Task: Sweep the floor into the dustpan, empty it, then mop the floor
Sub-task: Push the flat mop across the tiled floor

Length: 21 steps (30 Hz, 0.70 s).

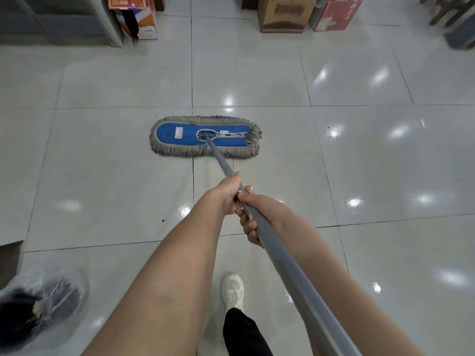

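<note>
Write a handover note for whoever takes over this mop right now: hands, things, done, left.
Left hand: grips the mop handle, ahead of the right.
Right hand: grips the handle just behind it.
Mop head: flat on the tiled floor, straight ahead.
Done: mopping looks under way; no dustpan in view.
Left: a dark speck lies beside the left arm; probably more floor to mop.

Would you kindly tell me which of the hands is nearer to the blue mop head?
Left. The left hand grips the grey handle closer to the mop head; the right hand grips it directly behind, further up the handle towards the person.
</note>
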### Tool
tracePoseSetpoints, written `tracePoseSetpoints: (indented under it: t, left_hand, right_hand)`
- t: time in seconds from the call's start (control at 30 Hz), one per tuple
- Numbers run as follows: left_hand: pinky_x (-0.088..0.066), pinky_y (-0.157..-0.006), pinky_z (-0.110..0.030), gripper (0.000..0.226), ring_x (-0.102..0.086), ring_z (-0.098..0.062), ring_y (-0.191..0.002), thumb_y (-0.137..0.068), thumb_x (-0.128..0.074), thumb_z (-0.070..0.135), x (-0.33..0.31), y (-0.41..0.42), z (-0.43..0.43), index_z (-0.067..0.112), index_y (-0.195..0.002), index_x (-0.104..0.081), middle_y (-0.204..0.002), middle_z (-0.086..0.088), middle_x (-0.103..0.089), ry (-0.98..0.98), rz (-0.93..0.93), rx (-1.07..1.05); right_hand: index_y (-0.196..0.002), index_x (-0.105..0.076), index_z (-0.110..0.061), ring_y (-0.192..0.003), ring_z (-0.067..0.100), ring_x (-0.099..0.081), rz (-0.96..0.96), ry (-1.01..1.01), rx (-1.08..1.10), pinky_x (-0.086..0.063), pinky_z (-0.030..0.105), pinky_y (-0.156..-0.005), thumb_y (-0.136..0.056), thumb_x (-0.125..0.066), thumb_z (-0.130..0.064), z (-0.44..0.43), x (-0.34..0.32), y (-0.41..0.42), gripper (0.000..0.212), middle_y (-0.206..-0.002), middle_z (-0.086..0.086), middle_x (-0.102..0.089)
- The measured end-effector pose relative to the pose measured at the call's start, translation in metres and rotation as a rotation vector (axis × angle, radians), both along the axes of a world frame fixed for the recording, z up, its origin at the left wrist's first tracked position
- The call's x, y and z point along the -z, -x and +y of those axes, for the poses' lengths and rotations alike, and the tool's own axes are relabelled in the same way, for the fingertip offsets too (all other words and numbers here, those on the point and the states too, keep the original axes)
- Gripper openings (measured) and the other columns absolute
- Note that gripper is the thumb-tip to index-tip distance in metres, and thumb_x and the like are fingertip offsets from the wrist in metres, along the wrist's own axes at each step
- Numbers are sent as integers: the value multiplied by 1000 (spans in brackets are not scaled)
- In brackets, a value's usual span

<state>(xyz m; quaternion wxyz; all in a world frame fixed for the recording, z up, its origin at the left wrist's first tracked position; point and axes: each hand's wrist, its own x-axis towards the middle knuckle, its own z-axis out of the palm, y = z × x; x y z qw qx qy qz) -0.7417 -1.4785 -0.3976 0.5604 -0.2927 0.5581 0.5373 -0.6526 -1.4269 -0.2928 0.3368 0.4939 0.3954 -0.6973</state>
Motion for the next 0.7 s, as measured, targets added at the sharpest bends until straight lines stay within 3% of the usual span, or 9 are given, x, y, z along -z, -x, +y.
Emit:
tracePoseSetpoints:
  t: [0.17,0.33,0.5,0.7]
  left_hand:
    - [-35,-46,-19,45,-45,-10,-26,-97,-33,53,1,-15,-3,14,-76,-41,-35,5,-48,25,45,-41]
    - [-31,-51,-21,43,-45,-10,-26,-97,-33,53,-5,-51,-21,14,-80,-41,-36,5,-49,59,84,-17]
    - [-37,-40,-12,42,-46,-9,-24,-98,-31,51,-11,-117,-52,15,-80,-41,-37,5,-50,104,100,64]
    - [-36,-47,-18,41,-46,-8,-25,-97,-32,51,-15,-211,-100,15,-79,-41,-51,4,-51,79,54,108]
  right_hand:
    - [-60,-43,-13,-23,6,-39,14,35,61,-32,10,-30,-93,-54,-34,-6,9,-15,40,-38,-3,-41]
    - [-60,-44,-15,-24,6,-39,27,116,172,-33,10,-30,-92,-54,-32,-27,9,-57,38,-40,-3,-41]
    - [-60,-45,-15,-24,7,-39,27,129,224,-32,11,-30,-91,-55,-33,-65,6,-126,37,-46,-4,-40]
    - [-59,-44,-15,-24,7,-38,31,132,284,-32,10,-31,-92,-53,-33,-120,5,-220,39,-38,-3,-41]
